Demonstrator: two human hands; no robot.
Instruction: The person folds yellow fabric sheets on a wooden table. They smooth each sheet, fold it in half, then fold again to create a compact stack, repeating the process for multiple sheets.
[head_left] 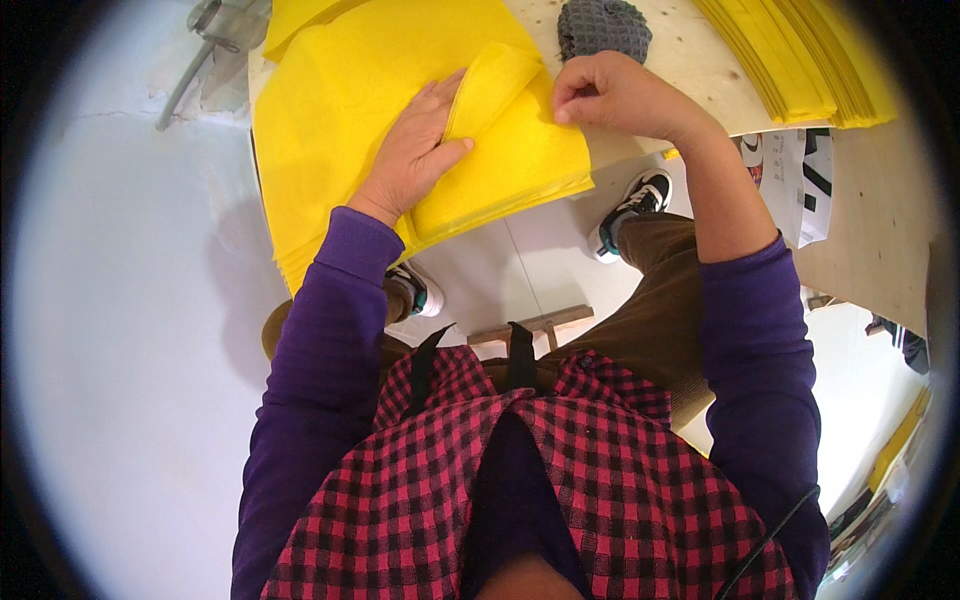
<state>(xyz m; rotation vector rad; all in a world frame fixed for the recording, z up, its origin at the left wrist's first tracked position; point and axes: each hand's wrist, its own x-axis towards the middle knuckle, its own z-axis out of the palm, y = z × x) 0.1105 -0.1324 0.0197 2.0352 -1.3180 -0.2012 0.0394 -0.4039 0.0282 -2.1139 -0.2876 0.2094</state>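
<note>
A stack of thin yellow fabric sheets (pixel 340 110) lies on the table in front of me, its layered edges showing at the near side. My left hand (pixel 418 150) rests on the top sheet with fingers stretched out and thumb apart. Beside its fingers, a strip of the top sheet is turned over into a folded flap (pixel 497 88). Just off the stack's right edge is my right hand (pixel 625 95), its fingers curled and the thumb pressed against them. Whatever those fingertips might hold is hidden. A bundled grey waffle-textured cloth (pixel 604 30) sits just beyond that hand.
More yellow sheets (pixel 790 60) are piled at the far right of the pale wooden table (pixel 690 75). A printed white sheet or bag (pixel 815 185) hangs below that pile. At the upper left, a metal fitting with a grey hose (pixel 195 75) stands near the wall.
</note>
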